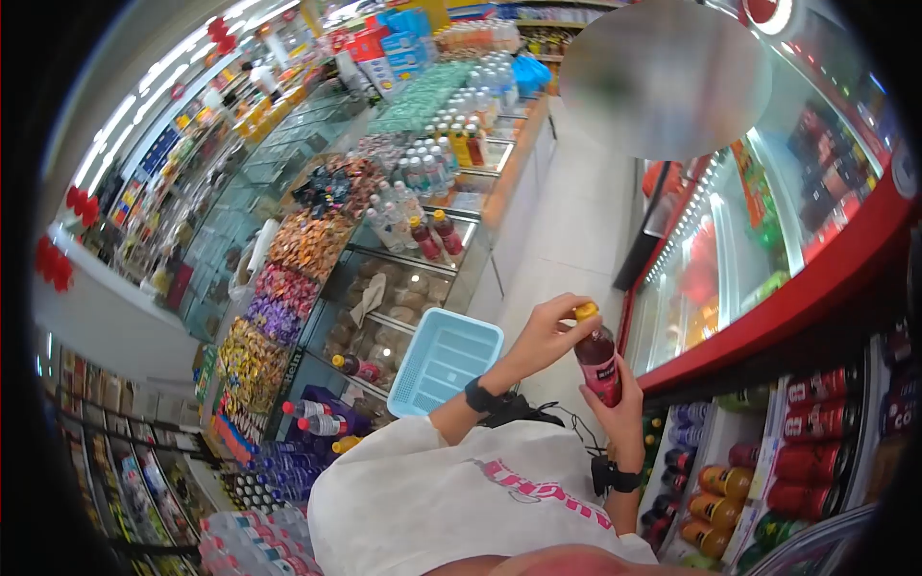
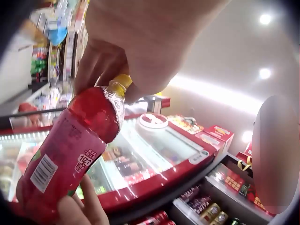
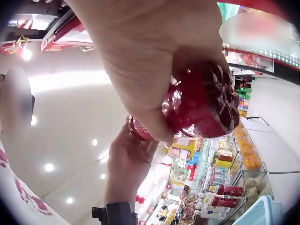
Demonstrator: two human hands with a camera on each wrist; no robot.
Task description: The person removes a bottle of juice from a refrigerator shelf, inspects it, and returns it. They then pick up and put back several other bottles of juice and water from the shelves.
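Shop aisle (image 1: 576,230): left hand (image 1: 547,334), right hand (image 1: 622,408) grip one bottle (image 1: 597,363).

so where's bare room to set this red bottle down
The light blue plastic basket looks empty; the pale floor aisle between the glass counter and red chest freezer is bare. Its top and the lower drink shelves are crowded.

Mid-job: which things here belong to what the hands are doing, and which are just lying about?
In hand: red drink bottle, held by the right hand; its yellow cap, pinched by the left hand.
Lying about: blue basket; red chest freezer; shelf cans; wrapped sweets; bottles on the glass counter.
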